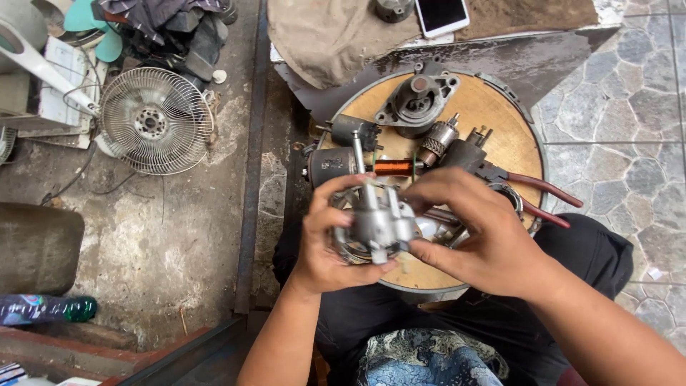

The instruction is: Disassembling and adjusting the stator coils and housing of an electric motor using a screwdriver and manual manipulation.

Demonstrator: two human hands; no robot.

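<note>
Both hands, left [325, 239] and right [475, 232], clamp a grey metal motor part [379, 225] at frame centre, raised above the round bench [511, 146] for close viewing.

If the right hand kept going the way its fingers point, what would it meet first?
The right hand points left at the grey metal part it already touches; beyond that is the left hand. Depth between them is unclear.

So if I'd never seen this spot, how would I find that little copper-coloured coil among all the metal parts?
Start at the round wooden board in front of the seated person. Near its middle, just above the left hand and right hand, lies the copper coil, on its side between a dark motor cylinder and a drill chuck. It is the only bright orange thing among grey and black parts.
</note>
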